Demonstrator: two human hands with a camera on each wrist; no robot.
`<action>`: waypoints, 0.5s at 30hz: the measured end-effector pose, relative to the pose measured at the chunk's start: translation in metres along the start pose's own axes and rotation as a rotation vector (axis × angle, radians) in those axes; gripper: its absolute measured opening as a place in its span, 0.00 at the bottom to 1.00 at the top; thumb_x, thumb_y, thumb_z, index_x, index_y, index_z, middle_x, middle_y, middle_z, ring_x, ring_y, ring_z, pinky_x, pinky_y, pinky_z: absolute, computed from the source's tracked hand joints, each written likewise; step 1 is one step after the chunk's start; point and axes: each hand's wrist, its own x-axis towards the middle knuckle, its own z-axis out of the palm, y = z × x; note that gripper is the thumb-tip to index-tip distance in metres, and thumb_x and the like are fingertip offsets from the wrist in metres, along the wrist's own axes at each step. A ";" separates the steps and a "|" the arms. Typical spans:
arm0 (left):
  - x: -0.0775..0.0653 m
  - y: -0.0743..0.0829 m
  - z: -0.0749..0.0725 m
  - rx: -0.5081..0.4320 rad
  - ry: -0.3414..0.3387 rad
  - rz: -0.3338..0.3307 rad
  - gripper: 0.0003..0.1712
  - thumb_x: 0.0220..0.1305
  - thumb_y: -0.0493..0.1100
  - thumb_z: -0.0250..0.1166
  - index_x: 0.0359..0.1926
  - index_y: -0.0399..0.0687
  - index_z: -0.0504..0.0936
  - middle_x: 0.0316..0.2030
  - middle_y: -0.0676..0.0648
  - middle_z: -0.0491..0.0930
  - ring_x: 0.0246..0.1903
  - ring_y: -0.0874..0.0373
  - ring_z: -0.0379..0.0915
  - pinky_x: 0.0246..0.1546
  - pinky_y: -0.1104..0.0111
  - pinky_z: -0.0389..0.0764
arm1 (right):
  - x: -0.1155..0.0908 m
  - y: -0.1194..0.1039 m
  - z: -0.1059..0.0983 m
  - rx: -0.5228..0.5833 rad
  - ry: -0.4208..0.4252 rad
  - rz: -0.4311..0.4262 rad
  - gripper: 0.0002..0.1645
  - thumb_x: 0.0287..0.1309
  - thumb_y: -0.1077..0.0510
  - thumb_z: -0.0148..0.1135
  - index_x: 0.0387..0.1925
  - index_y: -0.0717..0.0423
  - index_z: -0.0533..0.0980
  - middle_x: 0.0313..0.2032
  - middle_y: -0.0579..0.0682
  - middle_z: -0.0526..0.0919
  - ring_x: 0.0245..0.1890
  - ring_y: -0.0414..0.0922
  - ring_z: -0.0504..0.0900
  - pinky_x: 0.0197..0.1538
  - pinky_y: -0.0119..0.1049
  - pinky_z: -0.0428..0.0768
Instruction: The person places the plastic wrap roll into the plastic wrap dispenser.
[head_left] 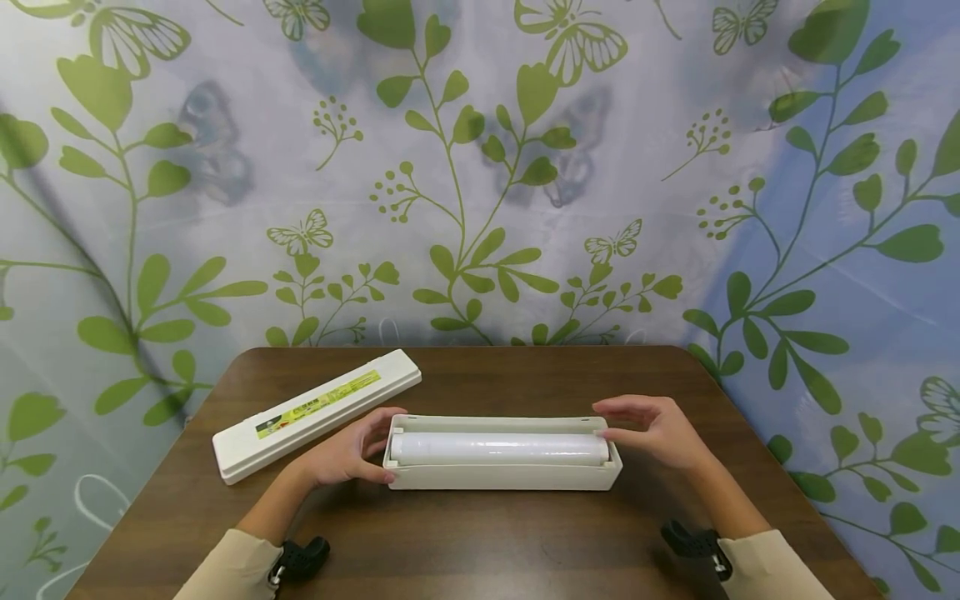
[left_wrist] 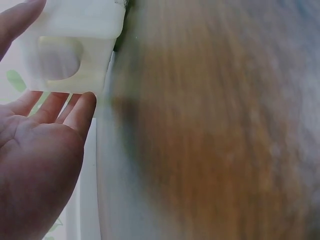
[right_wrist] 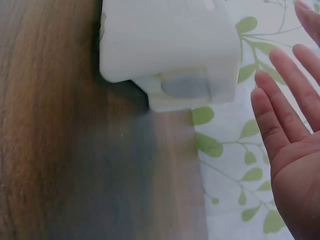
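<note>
A long white box [head_left: 498, 477] sits lidless on the table, with a roll of cling film [head_left: 495, 448] lying lengthwise inside. My left hand [head_left: 347, 448] holds the box's left end, thumb at the near side and fingers at the far side. The left wrist view shows this hand [left_wrist: 45, 145] with its fingertips at the box's edge. Beside the right end is my right hand [head_left: 663, 432], its thumb tip overlapping the box's corner in the head view. From the right wrist, that hand [right_wrist: 300, 115] appears with fingers extended, apart from the box [right_wrist: 170, 40].
The box's white lid [head_left: 318, 417], with a yellow-green label, lies slanted at the table's left. Behind the brown table [head_left: 487, 542] hangs a leaf-and-butterfly curtain [head_left: 480, 167]. Black straps [head_left: 303, 558] circle both wrists over beige sleeves.
</note>
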 end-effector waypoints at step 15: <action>-0.001 -0.001 0.000 -0.016 0.001 0.006 0.55 0.55 0.33 0.77 0.76 0.36 0.52 0.71 0.31 0.60 0.71 0.38 0.59 0.66 0.76 0.70 | -0.015 0.022 -0.001 0.201 0.022 0.006 0.31 0.57 0.74 0.69 0.62 0.75 0.72 0.63 0.65 0.78 0.61 0.36 0.81 0.62 0.30 0.80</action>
